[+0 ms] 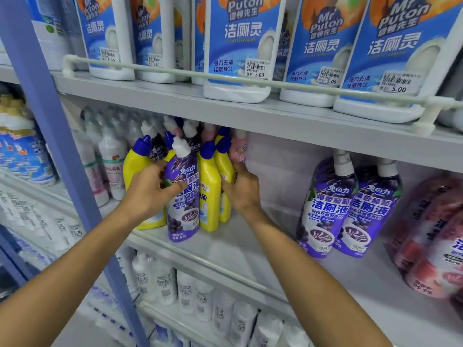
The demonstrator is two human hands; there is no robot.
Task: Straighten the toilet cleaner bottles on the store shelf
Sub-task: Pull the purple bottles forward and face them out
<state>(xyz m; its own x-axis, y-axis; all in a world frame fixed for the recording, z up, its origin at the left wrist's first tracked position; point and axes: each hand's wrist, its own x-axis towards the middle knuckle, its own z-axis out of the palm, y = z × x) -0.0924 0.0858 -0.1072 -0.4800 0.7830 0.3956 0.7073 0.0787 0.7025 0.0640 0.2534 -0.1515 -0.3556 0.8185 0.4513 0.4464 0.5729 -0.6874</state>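
Observation:
On the middle shelf (pixel 250 249) a tight cluster of toilet cleaner bottles stands at the left. My left hand (pixel 147 191) grips the front purple bottle (pixel 183 216) with the white cap, thumb across its label. My right hand (pixel 241 187) curls round a yellow bottle (pixel 225 169) with a blue cap at the cluster's right side. Another yellow bottle (pixel 210 196) stands between the two. More purple, pink and yellow bottles crowd behind, partly hidden. Two more purple bottles (pixel 348 211) stand together farther right.
Large white and blue cleaner jugs (pixel 238 46) fill the top shelf behind a rail (pixel 225 77). Pink-red bottles (pixel 431 234) lean at the far right. A blue upright post (pixel 50 121) runs down the left. White bottles (pixel 190 289) fill the lower shelf.

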